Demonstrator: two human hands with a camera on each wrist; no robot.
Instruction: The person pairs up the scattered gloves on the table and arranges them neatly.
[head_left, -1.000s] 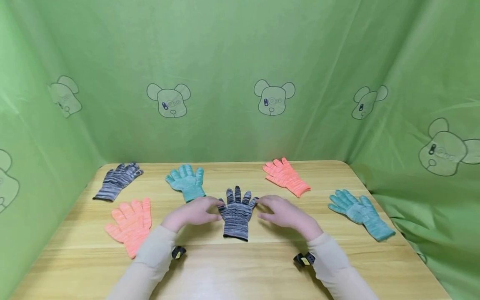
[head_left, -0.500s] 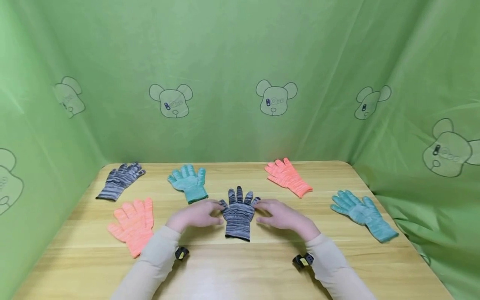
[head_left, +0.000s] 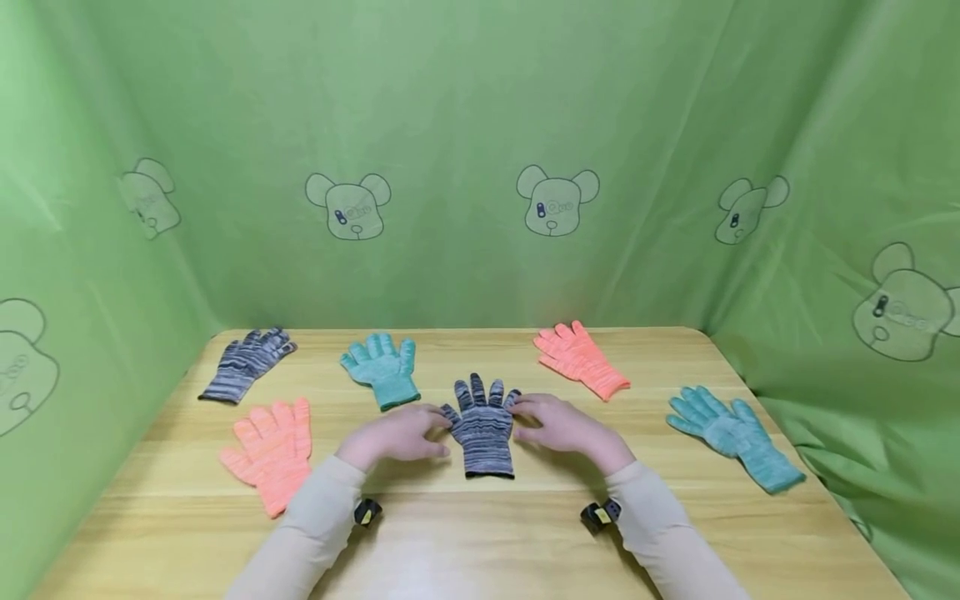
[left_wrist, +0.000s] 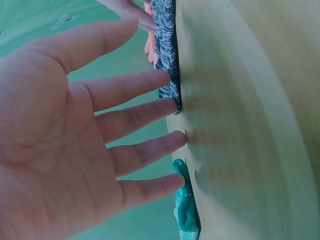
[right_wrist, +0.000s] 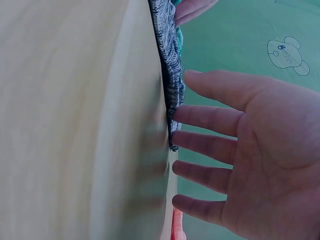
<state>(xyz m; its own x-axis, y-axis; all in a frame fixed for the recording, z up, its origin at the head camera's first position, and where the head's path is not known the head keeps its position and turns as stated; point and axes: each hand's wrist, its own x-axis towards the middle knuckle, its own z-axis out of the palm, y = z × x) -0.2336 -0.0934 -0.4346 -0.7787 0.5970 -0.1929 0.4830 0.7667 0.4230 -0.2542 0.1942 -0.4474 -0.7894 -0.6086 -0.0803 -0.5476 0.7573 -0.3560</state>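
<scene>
A black-and-grey striped knit glove [head_left: 486, 440] lies flat at the middle of the table, fingers pointing away, dark-edged cuff towards me. At its left side my left hand [head_left: 397, 433] rests fingertips by the glove's outermost finger, with the thumb apart from the fabric. My right hand [head_left: 564, 427] mirrors this on the right, its fingertips at the opposite outer finger. Both wrist views show the left palm [left_wrist: 55, 135] and right palm [right_wrist: 275, 155] with extended, spread fingers, some overlapping the striped glove's edge [right_wrist: 169, 70]. Neither hand grips anything.
Other gloves lie around on the wooden table [head_left: 480, 542]: a striped one [head_left: 246, 367], a coral one [head_left: 272, 457] and a teal one [head_left: 382, 371] on the left; a coral one [head_left: 581, 360] and a teal one [head_left: 738, 435] on the right. Green curtains [head_left: 450, 100] enclose the table.
The middle striped glove has turned slightly, its cuff shifting right and its fingers a little left. Both hands stay beside it. The head view has shifted slightly.
</scene>
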